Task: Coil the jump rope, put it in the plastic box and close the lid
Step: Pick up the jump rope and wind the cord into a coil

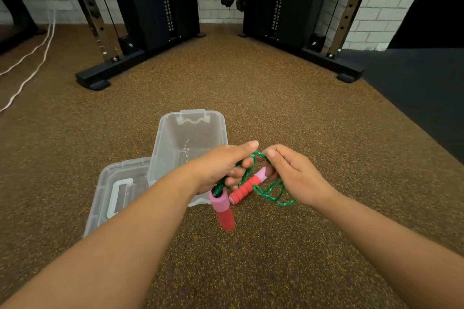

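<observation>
A jump rope (270,192) with a green braided cord and two pink-and-red foam handles is bunched between both hands, above the floor. My left hand (221,165) grips the gathered cord; one handle (223,211) dangles below it. My right hand (293,173) pinches the cord loops, with the other handle (247,187) slanting between the hands. The clear plastic box (164,140) stands open on the floor just behind my left hand. Its clear lid (110,193) lies flat to the left, touching the box.
The floor is brown speckled rubber. A black cable machine frame (110,70) stands at the back, with a second frame base (334,63) at the right. White cords (32,68) trail at the far left. A dark mat (421,98) covers the right side.
</observation>
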The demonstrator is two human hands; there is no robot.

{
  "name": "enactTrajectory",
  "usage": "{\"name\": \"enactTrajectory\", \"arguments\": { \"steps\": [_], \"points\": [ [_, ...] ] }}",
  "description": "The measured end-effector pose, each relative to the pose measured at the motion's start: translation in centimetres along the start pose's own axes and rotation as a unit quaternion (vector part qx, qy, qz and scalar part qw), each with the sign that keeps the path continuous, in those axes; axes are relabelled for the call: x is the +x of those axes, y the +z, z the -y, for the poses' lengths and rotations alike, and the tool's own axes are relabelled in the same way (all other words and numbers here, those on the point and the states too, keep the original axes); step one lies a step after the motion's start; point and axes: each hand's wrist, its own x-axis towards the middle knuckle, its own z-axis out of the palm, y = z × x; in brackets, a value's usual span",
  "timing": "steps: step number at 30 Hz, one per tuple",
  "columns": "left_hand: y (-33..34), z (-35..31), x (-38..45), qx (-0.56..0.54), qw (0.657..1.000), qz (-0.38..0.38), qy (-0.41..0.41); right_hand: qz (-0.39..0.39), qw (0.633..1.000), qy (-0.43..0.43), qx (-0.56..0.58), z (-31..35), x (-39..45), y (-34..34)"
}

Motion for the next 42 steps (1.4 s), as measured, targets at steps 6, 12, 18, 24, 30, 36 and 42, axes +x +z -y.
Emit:
{"name": "enactTrajectory", "arguments": {
  "steps": [6,12,18,24,30,36,42],
  "points": [
    [-0.8,-0.3,0.2,-0.073,0.997,-0.024,0.017,0.11,0.991,0.074,0.027,-1.9,-0.5,-0.2],
    [-1.2,-0.2,0.4,-0.119,0.991,-0.059,0.022,0.174,0.98,0.087,0.032,-4.0,-0.8,0.3],
    [-1.6,-0.1,0.4,-0.157,0.981,-0.105,0.034,0.149,0.976,0.084,-0.136,-5.5,-1.2,-0.4],
    [-1.9,-0.3,0.5,-0.193,0.973,-0.117,0.039,0.256,0.87,0.123,-0.402,-6.8,-2.6,-1.0],
    [-0.7,0.1,0.7,-0.132,0.99,-0.047,-0.005,0.099,0.967,0.067,-0.223,-4.6,-1.5,-0.3],
    [0.1,-0.1,0.8,-0.134,0.991,-0.017,-0.012,0.071,0.994,0.035,0.073,-0.9,-0.2,2.6],
    [-1.2,-0.2,0.6,-0.168,0.982,-0.08,0.002,0.088,0.982,0.114,0.121,-2.0,-0.9,1.8]
  ]
}}
